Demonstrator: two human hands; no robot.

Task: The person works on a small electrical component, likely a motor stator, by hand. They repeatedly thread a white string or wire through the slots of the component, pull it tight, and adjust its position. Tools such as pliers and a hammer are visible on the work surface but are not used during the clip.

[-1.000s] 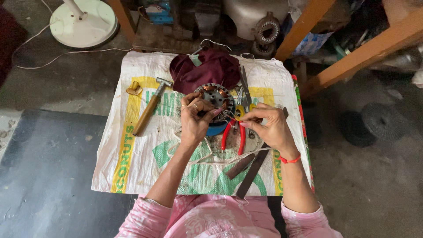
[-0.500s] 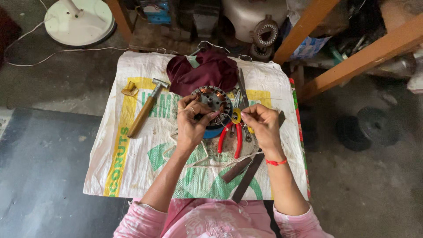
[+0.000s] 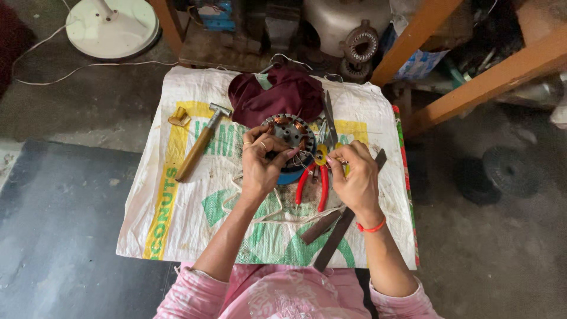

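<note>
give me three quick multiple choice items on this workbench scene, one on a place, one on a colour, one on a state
1. Where does the wooden-handled hammer lie?
A. left of the round copper-wound motor stator
B. on the maroon cloth
C. on the floor

2. What colour are the pliers' handles?
A. blue
B. red
C. green

3. What is the left hand doing?
A. resting flat on the woven sack
B. gripping the hammer
C. touching the stator

Answers: 1 A, it lies on the sack to the stator's left; 2 B, both handles are red; 3 C, its fingers rest on the stator's rim.

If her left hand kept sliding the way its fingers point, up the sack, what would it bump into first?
Probably the round motor part with copper coils, which the left hand already touches; the maroon cloth lies beyond. Depth is unclear.
</note>
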